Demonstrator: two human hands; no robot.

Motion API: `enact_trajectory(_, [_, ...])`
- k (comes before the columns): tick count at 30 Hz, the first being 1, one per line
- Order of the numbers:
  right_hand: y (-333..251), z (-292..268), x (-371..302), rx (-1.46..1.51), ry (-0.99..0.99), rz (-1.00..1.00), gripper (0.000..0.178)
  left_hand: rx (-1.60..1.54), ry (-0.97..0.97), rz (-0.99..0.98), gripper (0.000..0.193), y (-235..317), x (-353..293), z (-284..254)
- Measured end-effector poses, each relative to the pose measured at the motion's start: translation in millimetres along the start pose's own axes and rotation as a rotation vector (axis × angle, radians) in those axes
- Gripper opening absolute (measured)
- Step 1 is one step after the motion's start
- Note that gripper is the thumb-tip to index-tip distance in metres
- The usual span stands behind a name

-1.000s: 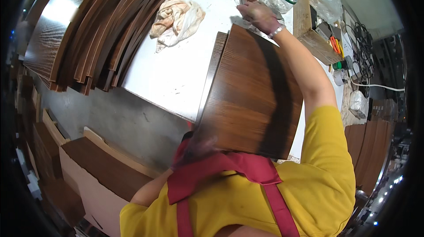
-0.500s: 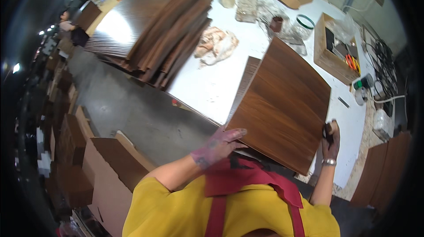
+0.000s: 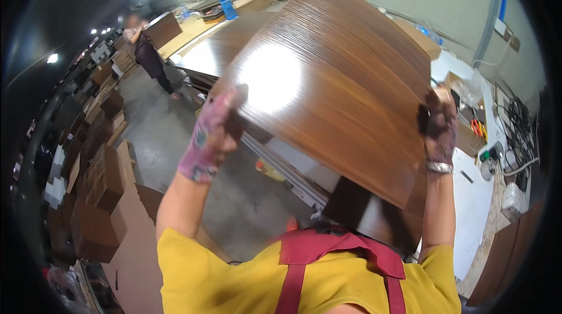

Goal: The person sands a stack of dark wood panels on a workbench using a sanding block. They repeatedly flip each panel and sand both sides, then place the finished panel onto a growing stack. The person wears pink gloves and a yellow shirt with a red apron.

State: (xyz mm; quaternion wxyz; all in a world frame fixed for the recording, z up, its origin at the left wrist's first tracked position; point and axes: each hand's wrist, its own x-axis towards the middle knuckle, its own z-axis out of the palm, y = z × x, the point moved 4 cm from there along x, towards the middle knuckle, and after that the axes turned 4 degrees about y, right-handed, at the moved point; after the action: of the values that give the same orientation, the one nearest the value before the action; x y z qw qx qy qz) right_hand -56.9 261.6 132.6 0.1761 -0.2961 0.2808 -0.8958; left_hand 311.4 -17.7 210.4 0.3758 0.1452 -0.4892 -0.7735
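A brown wood-grain panel [image 3: 345,103] is held up, tilted, in front of me, its surface catching a bright glare at the left. My left hand [image 3: 212,132], in a purple patterned glove with stains, grips its left edge. On the opposite edge, my right hand [image 3: 440,129] is closed round the side; it wears a similar dark-stained glove, and a silvery band circles the wrist. Some of the fingers are hidden by the panel. Under its near edge another dark brown panel [image 3: 346,204] lies on the white-topped table [image 3: 471,208].
Behind the raised panel, at the left, lies a stack of brown panels [image 3: 205,56]. A box of tools [image 3: 468,138] and black cables [image 3: 518,132] are at the right. Cardboard boxes [image 3: 96,232] line the left floor. A person [image 3: 149,50] stands at the far left.
The panel has been lifted off the table and tilted up, away from me. Both hands rose with it, the left moving up and leftward along its edge. My view has tipped upward.
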Motion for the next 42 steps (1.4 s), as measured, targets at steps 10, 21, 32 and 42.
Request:
enact_trajectory(10, [171, 187, 118, 0.062, -0.244, 0.057, 0.045, 0.119, 0.289, 0.109, 0.023, 97, 132, -178])
enact_trajectory(21, [179, 248, 79, -0.194, -0.371, -0.14, 0.056, 2.214, 0.039, 1.35, 0.044, 181, 199, -267])
enact_trajectory(32, [228, 284, 100, -0.171, -0.395, 0.037, 0.044, 1.89, -0.222, 0.336, 0.045, 126, 257, -227])
enact_trajectory(42, [164, 204, 60, -0.328, -0.183, -0.002, 0.049, 1.9, 0.085, 0.92, 0.035, 154, 233, -186])
